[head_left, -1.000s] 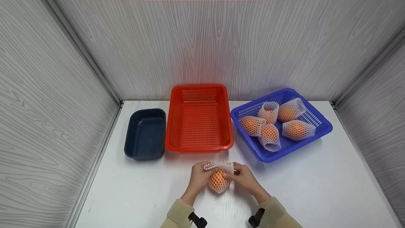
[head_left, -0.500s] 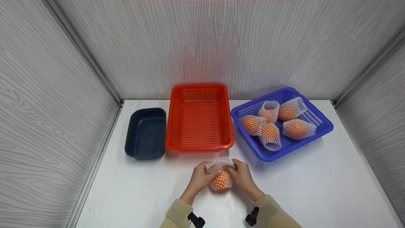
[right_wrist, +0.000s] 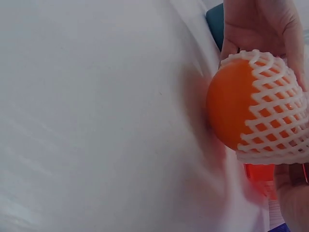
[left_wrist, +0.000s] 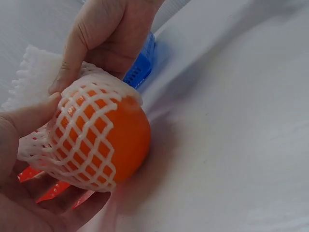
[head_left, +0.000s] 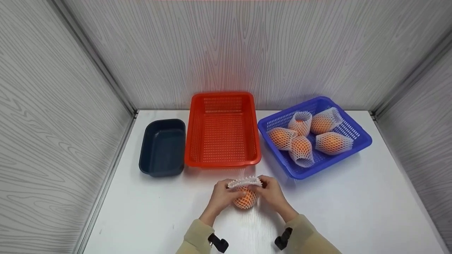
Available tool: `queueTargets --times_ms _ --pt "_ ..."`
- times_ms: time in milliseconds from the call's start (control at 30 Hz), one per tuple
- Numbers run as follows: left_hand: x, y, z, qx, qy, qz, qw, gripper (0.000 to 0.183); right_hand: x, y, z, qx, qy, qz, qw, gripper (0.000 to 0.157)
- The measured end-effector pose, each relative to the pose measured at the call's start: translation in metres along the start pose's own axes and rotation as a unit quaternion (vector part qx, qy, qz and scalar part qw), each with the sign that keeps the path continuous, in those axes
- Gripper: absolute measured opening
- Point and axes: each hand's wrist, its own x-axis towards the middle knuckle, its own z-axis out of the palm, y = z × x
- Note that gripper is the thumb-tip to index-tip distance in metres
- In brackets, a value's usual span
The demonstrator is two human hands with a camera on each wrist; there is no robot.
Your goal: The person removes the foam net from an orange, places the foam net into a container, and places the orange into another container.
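Both hands hold an orange [left_wrist: 131,137] in a white foam net sleeve [left_wrist: 84,130], low over the table in front of the red basket. My left hand [head_left: 220,195] has its thumb on the net and its fingers curled round the far side. My right hand [head_left: 273,194] pinches the net's upper part with the thumb. In both wrist views the orange's lower end is bare, with the net covering the rest. The loose upper end of the net sticks out past the fingers in the left wrist view.
A red basket [head_left: 223,164] with nothing in it stands beyond the hands. To its left is a dark blue tub [head_left: 163,150]. A blue basket [head_left: 307,174] at the right holds several netted oranges [head_left: 331,144]. Panelled walls [head_left: 226,53] enclose the table [head_left: 141,218].
The net has been drawn up the orange, baring its lower end. Both hands have shifted slightly, still gripping it. The baskets and tub stay put.
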Motion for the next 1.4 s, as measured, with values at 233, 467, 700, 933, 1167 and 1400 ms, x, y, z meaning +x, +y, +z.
queueTargets --times_ms 233,467,700,933,1167,1400 --pt "0.005 0.003 0.004 0.072 0.057 0.069 0.9934 0.018 -0.002 -0.002 -0.004 0.046 -0.032 -0.027 0.998 0.029" --pt "0.005 0.002 0.006 0.076 0.106 0.071 0.9890 0.020 -0.010 0.005 -0.004 0.049 -0.101 0.024 0.993 0.069" --pt "0.006 -0.001 0.009 0.056 0.125 0.071 0.9880 0.026 -0.016 0.004 0.003 -0.025 -0.138 0.057 0.989 0.081" --pt "0.005 -0.002 0.009 0.080 0.141 0.064 0.9847 0.021 -0.012 0.029 0.007 -0.043 -0.148 0.050 0.987 0.084" --pt "0.004 -0.003 0.006 0.067 0.140 0.028 0.9875 0.030 -0.014 0.013 0.003 -0.041 -0.152 0.057 0.986 0.079" --pt "0.000 -0.005 -0.002 0.028 0.036 0.012 0.9989 0.046 -0.013 0.000 -0.003 -0.002 -0.140 0.083 0.987 0.071"
